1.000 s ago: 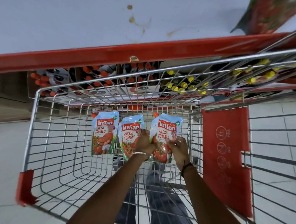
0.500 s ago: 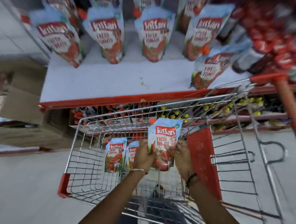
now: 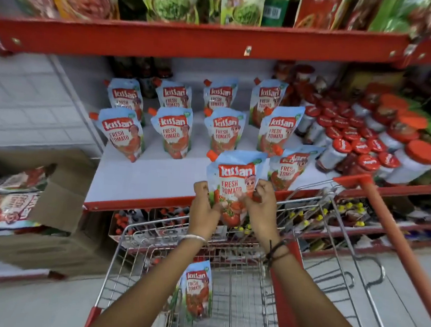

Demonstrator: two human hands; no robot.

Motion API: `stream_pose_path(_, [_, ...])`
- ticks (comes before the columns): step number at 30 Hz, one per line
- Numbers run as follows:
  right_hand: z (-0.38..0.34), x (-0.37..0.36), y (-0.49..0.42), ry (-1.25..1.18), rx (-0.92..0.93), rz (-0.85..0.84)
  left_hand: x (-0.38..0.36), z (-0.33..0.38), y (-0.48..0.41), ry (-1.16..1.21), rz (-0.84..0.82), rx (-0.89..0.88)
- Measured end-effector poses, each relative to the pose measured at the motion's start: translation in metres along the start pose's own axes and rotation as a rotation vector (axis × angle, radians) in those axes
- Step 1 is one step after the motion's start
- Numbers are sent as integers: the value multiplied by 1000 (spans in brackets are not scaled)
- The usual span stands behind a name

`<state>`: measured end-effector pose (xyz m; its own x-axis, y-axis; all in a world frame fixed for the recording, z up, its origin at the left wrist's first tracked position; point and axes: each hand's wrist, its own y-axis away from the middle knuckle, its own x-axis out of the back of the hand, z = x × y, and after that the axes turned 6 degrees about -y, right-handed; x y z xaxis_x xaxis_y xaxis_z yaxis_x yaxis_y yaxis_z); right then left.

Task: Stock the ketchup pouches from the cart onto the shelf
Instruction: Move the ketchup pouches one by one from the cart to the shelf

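I hold one blue-and-red ketchup pouch (image 3: 235,176) upright above the front edge of the white shelf (image 3: 141,181). My left hand (image 3: 202,208) grips its lower left side and my right hand (image 3: 262,205) its lower right side. Several identical pouches (image 3: 174,132) stand in rows on the shelf behind it, one (image 3: 289,168) just to the right of the held pouch. Another pouch (image 3: 197,293) stands in the wire cart (image 3: 241,292) below my arms, partly hidden by my left forearm.
Red-lidded jars (image 3: 358,145) crowd the shelf's right side. An upper red shelf (image 3: 192,39) with green and red packs hangs overhead. An open cardboard box (image 3: 28,201) of pouches sits at the left. The cart's red handle (image 3: 393,232) runs along the right.
Both hands have lifted the pouch out of the cart and up to the shelf's front edge. My view has tilted up from the cart to the shelf.
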<state>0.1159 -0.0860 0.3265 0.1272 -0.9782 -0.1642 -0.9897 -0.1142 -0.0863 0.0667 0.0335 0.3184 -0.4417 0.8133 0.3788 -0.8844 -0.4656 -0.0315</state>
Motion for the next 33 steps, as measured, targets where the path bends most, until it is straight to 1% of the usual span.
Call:
stream_pose_path(5, [-9,-16,-47,29,63,7,0,23,-49,-62,25,-49])
stream_pose_path(11, [13,-18,-80,31,31,11,-18,14,-83,-130,48,-60])
stream_pose_path(16, [35,-12,-83,72,-7,-7,-27,-6,-88,-176,42,-36])
stream_pose_path(21, [45,-6,-82,71,-26,-16,-28,-11,-83,-202,14,-41])
stream_pose_path(28, [47,-4,-81,147,-44,-63,-24,-13,-81,-191,6,-54])
stream_pose_path(33, [47,-5,-72,155,-102,-78,-22,-10,-74,-124,-53,-47])
